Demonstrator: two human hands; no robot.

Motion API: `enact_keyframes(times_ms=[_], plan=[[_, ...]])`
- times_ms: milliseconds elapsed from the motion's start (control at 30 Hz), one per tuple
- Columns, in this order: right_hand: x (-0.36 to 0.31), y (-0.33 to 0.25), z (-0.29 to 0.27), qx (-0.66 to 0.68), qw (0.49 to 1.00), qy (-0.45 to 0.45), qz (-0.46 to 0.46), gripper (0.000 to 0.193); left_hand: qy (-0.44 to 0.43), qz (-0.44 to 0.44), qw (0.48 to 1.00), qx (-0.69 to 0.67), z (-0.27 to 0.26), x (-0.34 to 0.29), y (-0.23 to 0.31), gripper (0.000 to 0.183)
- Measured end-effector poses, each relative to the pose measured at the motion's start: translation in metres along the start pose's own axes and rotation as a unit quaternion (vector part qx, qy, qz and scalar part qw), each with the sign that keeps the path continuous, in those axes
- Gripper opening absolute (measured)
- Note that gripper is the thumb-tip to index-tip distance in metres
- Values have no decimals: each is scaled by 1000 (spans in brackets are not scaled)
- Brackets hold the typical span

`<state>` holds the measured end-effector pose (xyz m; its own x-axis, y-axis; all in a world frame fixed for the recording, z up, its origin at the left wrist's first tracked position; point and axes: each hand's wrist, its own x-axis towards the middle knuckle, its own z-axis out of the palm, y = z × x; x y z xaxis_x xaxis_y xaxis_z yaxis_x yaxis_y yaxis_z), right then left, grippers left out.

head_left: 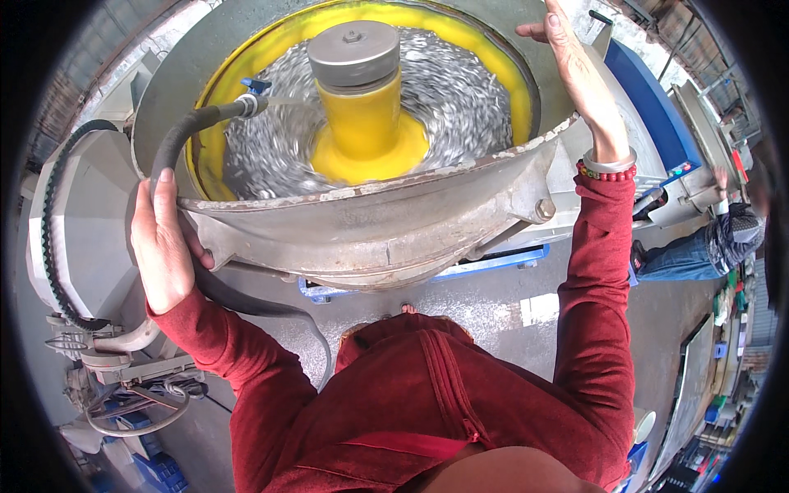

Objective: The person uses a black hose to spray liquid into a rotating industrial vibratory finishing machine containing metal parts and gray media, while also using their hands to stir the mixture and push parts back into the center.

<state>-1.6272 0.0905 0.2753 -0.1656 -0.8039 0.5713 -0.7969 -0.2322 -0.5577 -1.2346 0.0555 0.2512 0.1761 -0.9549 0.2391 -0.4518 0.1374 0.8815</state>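
black rubber hose (185,135) curves from about nine o'clock over the rim of the large round grey metal tub (370,222), which fills the upper middle of the view. its metal nozzle with a blue tap (253,97) points into the tub toward three o'clock, and a thin jet of water leaves it. the left hand (163,246) sits at nine o'clock, fingers wrapped around the hose just below the rim, thumb lying up along the hose; the grasp is closed on it. the right hand (575,70) is at about one o'clock, open and flat, fingers together and stretched out, its palm resting against the tub's far rim; it holds nothing. a silver bangle and a red bead bracelet (608,167) sit on that wrist above the dark red sleeve (596,271). inside the tub, a yellow lining rings a blurred mass of small silvery metal pieces (460,99) around a yellow centre post with a grey metal cap (355,53).
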Motion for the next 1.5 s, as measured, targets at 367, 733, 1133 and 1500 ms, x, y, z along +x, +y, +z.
enact_keyframes(times_ms=[367, 733, 1133, 1500], plan=[[0, 5, 1, 26, 999, 3, -26, 49, -6, 6, 1000, -9, -1, 1, -3, 40], [2, -3, 3, 40, 999, -4, 4, 52, -7, 5, 1000, -1, -2, 4, -6, 42], [1, -12, 2, 10, 999, 3, 37, 52, -8, 16, 1000, -9, -2, 2, -5, 40], [6, 8, 2, 24, 1000, -1, -1, 52, 3, -8, 1000, -9, 0, 1, 0, 43]])
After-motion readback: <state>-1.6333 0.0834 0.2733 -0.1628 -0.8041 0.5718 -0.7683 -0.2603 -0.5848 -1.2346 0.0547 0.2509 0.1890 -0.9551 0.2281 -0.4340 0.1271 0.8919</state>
